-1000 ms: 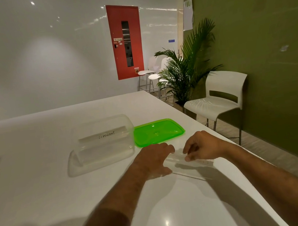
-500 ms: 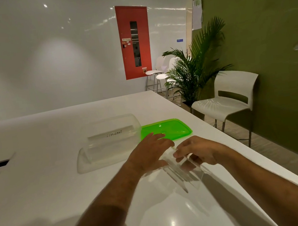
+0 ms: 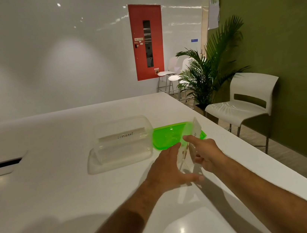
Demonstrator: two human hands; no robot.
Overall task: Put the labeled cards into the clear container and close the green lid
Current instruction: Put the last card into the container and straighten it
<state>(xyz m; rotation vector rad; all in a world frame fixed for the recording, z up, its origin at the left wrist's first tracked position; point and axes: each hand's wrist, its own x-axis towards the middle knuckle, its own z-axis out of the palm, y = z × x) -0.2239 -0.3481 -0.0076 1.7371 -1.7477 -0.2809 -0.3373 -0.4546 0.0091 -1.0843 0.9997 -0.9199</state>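
Note:
A clear container point(image 3: 121, 146) lies on the white table point(image 3: 51, 188) with a card marked ELEPHANT point(image 3: 125, 135) inside it. The green lid point(image 3: 168, 136) lies flat just to its right. A stack of labeled cards point(image 3: 191, 140) stands on edge, lifted off the table in front of the lid. My right hand point(image 3: 204, 152) holds the stack from the right, its forefinger stretched along the cards. My left hand point(image 3: 168, 167) is spread beside the stack on its left, with the fingers straight and the thumb under the cards.
The table's right edge runs close to my right arm. Beyond it stand a white chair point(image 3: 244, 102) and a potted palm point(image 3: 207, 74). A slot point(image 3: 1, 164) is cut into the table at the far left.
The cards went from lying flat on the table to standing on edge in the air. Both hands rose and moved toward the lid.

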